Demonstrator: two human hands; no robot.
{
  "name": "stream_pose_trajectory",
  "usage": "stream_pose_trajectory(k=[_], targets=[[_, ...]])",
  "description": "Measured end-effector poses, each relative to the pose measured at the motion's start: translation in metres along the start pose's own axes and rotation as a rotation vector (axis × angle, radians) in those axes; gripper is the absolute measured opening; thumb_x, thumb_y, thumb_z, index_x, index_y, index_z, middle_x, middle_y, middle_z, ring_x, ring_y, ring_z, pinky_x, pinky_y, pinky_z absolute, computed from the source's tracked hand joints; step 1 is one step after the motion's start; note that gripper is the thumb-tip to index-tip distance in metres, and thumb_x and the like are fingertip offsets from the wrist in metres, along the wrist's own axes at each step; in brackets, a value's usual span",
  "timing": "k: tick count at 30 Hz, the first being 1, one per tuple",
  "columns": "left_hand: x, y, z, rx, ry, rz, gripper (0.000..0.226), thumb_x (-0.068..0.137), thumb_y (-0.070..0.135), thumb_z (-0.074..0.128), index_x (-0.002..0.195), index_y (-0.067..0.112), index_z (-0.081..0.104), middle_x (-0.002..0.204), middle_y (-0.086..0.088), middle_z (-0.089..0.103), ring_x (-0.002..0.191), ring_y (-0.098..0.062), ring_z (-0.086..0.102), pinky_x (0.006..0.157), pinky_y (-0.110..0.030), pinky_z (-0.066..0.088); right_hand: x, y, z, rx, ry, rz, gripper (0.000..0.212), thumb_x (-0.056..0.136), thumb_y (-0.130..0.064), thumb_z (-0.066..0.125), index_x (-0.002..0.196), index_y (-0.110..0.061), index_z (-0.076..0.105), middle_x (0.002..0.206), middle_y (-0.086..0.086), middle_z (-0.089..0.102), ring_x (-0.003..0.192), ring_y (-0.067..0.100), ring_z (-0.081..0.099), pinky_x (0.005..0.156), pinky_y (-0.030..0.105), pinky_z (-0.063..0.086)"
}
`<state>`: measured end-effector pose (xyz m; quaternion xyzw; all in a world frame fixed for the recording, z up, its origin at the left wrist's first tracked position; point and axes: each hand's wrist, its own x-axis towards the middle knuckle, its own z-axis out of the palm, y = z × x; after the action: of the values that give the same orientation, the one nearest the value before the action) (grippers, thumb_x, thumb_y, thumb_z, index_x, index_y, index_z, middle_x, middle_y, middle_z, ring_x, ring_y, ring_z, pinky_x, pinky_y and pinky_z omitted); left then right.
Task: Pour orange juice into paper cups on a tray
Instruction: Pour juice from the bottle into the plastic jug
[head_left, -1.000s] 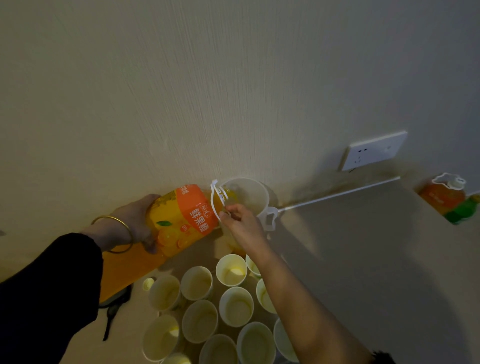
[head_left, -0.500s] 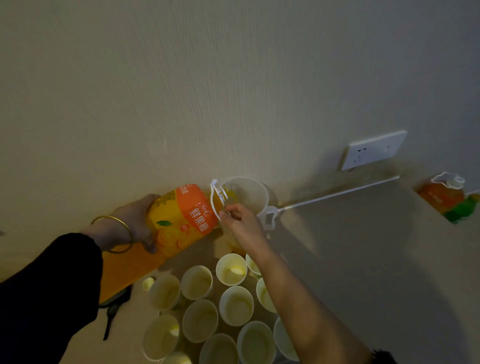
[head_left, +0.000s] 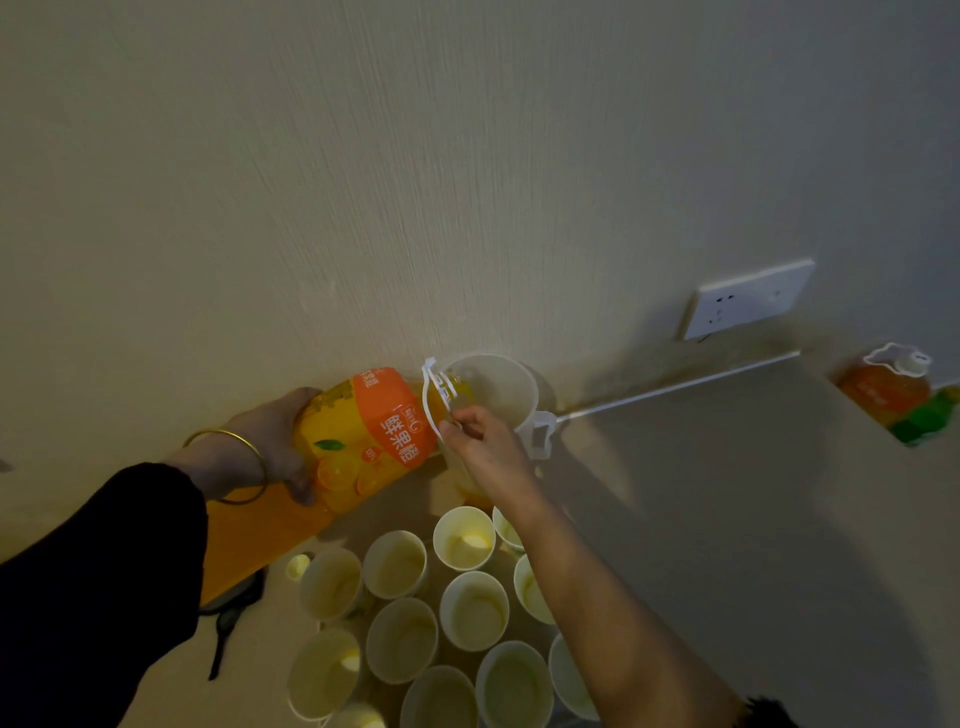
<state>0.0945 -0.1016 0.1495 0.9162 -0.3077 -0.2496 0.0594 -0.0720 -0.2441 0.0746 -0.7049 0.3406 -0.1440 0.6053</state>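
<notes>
Left hand (head_left: 270, 441): fingers curled round the base end of the orange juice bottle (head_left: 363, 441), gripping it; a gold bangle (head_left: 244, 460) sits on the wrist, above a black sleeve (head_left: 93, 587).
Right hand (head_left: 483, 441): fingertips pinch the white carry handle (head_left: 428, 410) at the bottle's neck; the forearm is bare.
Orange juice bottle: held between both hands and tipped nearly onto its side, with its neck pointing away from the left hand into the mouth of the clear jug (head_left: 498, 389).
Clear jug: just beyond the right hand's fingertips and close to the wall (head_left: 415, 182), with its own handle (head_left: 540, 436) beside the right hand's knuckles.
Paper cups (head_left: 462, 538): packed together, mouths up, under and beside the right forearm, nearer the person than both hands; I cannot tell what they stand on.
Orange board (head_left: 254, 540): flat, beneath the left hand and the bottle's base.
Small cap (head_left: 297, 565): between the board and the cups.
Dark object (head_left: 228, 618): by the sleeve, its shape unclear.
Desk (head_left: 727, 519): spreads out beyond the right arm.
Wall socket (head_left: 748, 299): well past the right hand.
Second juice bottle (head_left: 883, 389): at the desk's far edge, well apart from both hands.
</notes>
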Motion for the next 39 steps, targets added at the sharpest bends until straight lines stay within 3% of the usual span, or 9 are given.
stream_pose_trajectory(k=[21, 39], targets=[[0.0, -0.0003, -0.0012, 0.018, 0.007, 0.012, 0.128, 0.018, 0.024, 0.077, 0.138, 0.026, 0.033, 0.114, -0.008, 0.058, 0.106, -0.032, 0.055, 0.086, -0.038, 0.049, -0.0023, -0.0035, -0.0022, -0.015, 0.013, -0.001, 0.035, 0.093, -0.033, 0.057, 0.123, -0.015, 0.057, 0.121, 0.002, 0.062, 0.112, 0.016, 0.056, 0.091, 0.027, 0.04], [-0.0026, 0.0031, -0.0017, -0.003, -0.004, -0.028, 0.123, 0.028, 0.016, 0.085, 0.139, 0.026, 0.032, 0.115, -0.009, 0.057, 0.108, -0.035, 0.053, 0.087, -0.039, 0.047, -0.005, -0.0061, -0.0041, -0.02, 0.003, 0.005, 0.036, 0.094, -0.033, 0.056, 0.125, -0.015, 0.056, 0.123, 0.003, 0.061, 0.113, 0.016, 0.055, 0.085, 0.023, 0.037]])
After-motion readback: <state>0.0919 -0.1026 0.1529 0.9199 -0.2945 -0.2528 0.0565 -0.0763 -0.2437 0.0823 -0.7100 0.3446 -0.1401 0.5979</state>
